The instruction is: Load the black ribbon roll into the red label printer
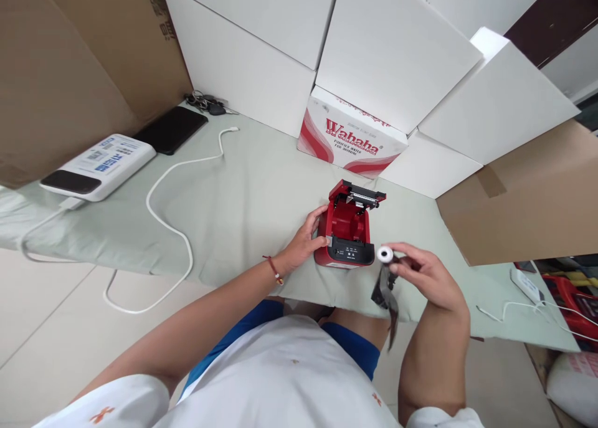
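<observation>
A small red and black printer (349, 228) stands on the cloth-covered table with its lid (357, 194) raised, so its red inner bay shows. Around the printer's left side my left hand (309, 240) is closed, thumb near the front corner. To the right of the printer, my right hand (418, 269) pinches a small roll with a white core (385, 255). From the roll a dark, shiny strip of ribbon (387, 300) hangs down past the table's front edge. The roll is outside the printer, and my fingers partly cover it.
A white power bank (100, 166) with a white cable (148, 199) lies on the left, beside a black phone (172, 129) and keys (210, 103). Behind the printer stand a Wahaba-printed box (351, 135) and white panels (397, 48). Cardboard (527, 191) borders the right.
</observation>
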The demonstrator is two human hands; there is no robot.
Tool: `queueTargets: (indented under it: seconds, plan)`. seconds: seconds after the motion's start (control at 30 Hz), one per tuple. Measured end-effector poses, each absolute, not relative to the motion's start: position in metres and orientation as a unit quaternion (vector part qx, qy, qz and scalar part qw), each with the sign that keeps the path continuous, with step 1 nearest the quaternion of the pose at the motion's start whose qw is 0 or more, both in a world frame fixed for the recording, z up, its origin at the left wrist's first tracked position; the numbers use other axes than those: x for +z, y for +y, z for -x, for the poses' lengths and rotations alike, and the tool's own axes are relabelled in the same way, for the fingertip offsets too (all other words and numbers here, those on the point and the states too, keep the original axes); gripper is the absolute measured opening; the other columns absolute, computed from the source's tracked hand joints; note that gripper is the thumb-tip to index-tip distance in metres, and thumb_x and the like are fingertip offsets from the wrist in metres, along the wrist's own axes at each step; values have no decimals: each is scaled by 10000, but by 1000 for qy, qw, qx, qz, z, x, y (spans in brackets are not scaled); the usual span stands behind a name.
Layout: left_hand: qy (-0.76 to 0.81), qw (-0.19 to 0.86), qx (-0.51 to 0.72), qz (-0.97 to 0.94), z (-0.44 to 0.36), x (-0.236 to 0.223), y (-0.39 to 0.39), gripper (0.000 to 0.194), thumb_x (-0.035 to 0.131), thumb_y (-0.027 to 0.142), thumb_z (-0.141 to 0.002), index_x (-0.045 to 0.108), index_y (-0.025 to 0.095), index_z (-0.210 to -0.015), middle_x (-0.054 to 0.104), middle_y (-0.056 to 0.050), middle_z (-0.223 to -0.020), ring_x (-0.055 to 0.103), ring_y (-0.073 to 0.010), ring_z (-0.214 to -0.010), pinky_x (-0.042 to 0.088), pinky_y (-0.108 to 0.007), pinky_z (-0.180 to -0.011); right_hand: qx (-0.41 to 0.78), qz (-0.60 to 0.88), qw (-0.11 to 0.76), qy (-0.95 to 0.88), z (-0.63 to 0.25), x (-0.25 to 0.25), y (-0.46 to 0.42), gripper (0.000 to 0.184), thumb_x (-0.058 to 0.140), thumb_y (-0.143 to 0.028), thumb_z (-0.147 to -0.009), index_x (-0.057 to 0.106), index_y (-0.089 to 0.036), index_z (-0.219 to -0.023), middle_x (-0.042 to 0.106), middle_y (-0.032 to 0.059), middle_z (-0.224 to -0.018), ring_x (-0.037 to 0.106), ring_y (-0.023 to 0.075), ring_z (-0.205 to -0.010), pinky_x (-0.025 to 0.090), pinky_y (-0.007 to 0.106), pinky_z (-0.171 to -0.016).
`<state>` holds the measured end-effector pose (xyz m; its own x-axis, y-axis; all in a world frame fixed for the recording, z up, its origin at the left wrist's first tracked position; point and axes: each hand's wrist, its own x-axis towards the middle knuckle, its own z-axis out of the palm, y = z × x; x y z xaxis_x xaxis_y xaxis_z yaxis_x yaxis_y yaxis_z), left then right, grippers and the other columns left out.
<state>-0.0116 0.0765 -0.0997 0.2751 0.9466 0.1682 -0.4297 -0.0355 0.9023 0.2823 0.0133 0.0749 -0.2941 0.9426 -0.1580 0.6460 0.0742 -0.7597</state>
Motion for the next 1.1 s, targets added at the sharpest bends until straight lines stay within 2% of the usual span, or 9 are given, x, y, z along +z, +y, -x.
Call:
queueTargets:
  seconds: [0.07,0.17,0.3,0.43,0.6,0.7,0.83,0.93,1.1]
  plan:
    - [268,641,537,-478,12,-99,75,888,841,357,-826,454,303,-1623,388,-76,-1806,288,-357,-1716,74,-559,-1448,351,594,206,-694,-262,73,30,498,736,-494,-967,779,-223,-1384,499,-67,-582,430,142,-540,420,300,-557]
    - [263,642,538,-479,12,-98,73,854,829,363,-850,462,309,-1619,394,-84,-1802,334,-366,-1694,150,-591,-1434,283,614,179,-715,-231,60,57,498,669,-427,-972,762,-207,-1410,604,-41,-636,511,158,-557,490,320,-607]
    - [264,633,541,-487,12,-98,73,810,813,341,-867,482,309,-1606,422,-82,-1782,367,-365,-1674,172,-597,-1428,230,618,136,-740,-202,43,85,471,651,-292,-949,770,-239,-1401,836,74,-1036,756,259,-896,601,414,-881]
    - [267,613,542,-509,14,-100,74,794,799,361,-895,472,303,-1616,423,-96,-1774,374,-376,-1668,188,-607,-1423,196,626,93,-749,-189,37,99,466,655,-231,-947,778,-280,-1393,820,105,-1351,760,347,-1218,549,508,-1099]
    - [261,548,555,-568,17,-97,66,729,750,471,-963,494,311,-1626,375,-117,-1781,281,-389,-1700,163,-639,-1420,188,622,67,-757,-184,35,105,475,662,-194,-944,776,-298,-1393,814,79,-1393,752,337,-1275,545,485,-1127]
    - [231,394,562,-690,16,-94,57,721,765,437,-955,522,328,-1626,344,-136,-1790,232,-414,-1715,151,-690,-1407,190,618,75,-759,-184,34,106,448,693,-188,-923,803,-306,-1341,846,69,-1314,781,320,-1200,563,468,-1092]
    - [212,248,524,-787,15,-92,48,558,754,411,-933,681,394,-1486,381,-80,-1779,206,-439,-1722,200,-750,-1380,210,587,135,-770,-186,37,99,392,719,-211,-915,829,-311,-1277,846,36,-1317,783,265,-1186,576,403,-1081]
    - [225,254,495,-800,15,-90,46,507,786,425,-888,759,396,-1393,437,-73,-1757,231,-458,-1709,215,-760,-1375,213,575,209,-761,-193,46,86,312,672,-366,-1003,830,-265,-1253,862,55,-1230,795,239,-1084,608,378,-1003]
    - [227,275,491,-795,16,-87,46,493,803,414,-863,785,399,-1356,471,-63,-1743,251,-454,-1703,193,-753,-1384,98,608,432,-659,-210,52,81,464,558,-575,-1082,800,-212,-1241,842,94,-1043,769,244,-959,606,397,-941]
